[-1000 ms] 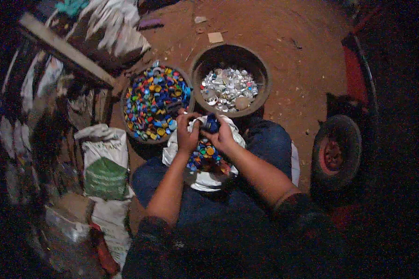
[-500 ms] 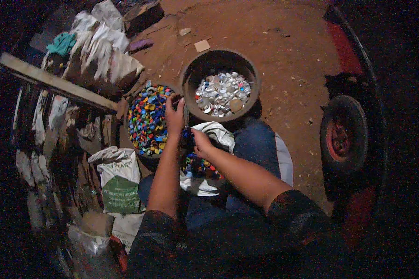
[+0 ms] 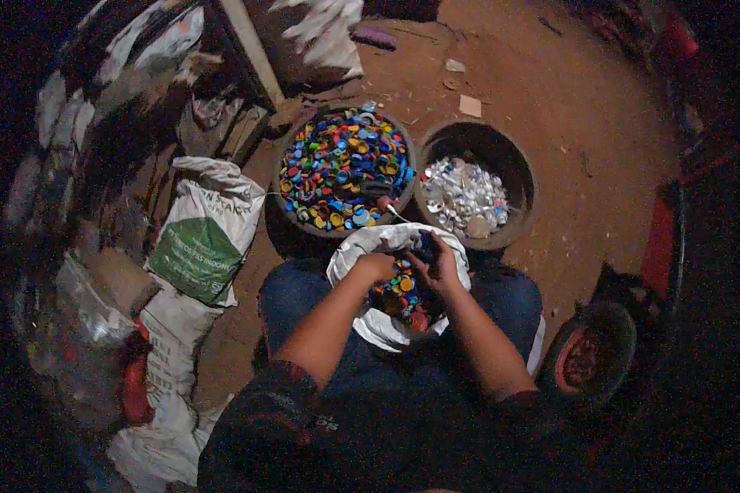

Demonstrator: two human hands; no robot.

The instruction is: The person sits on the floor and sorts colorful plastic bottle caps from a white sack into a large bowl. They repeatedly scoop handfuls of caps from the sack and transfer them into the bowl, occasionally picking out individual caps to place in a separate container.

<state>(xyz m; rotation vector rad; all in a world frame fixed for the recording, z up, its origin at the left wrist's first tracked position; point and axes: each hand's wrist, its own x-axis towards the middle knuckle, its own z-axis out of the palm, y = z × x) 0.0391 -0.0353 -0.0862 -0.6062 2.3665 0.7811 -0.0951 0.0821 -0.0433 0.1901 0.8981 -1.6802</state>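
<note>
A white sack [image 3: 396, 335] lies between my knees, its mouth rolled wide around a heap of mixed coloured bottle caps [image 3: 406, 285]. At the left of the opening, my left hand [image 3: 375, 268] reaches in with its fingers curled; what they hold, if anything, is hidden. My right hand [image 3: 440, 264] is at the right side of the opening, thumb and fingers bent around something dark blue that is too dim to name. Beyond the sack, a round tub [image 3: 276, 182] is heaped with coloured caps. Right of it stands a deeper tub [image 3: 514, 152] with white and pale caps.
A white and green printed sack [image 3: 201, 238] leans at the left, above more pale sacks [image 3: 168, 345]. A wheel [image 3: 588, 361] with a red hub stands at the lower right. Wooden beam [image 3: 253, 53] and bundled sacks [image 3: 321, 33] are at the back left.
My left hand has come back from the coloured-cap tub to the sack's mouth. My right hand has opened from a pinch to a wider bend. The view has swung left.
</note>
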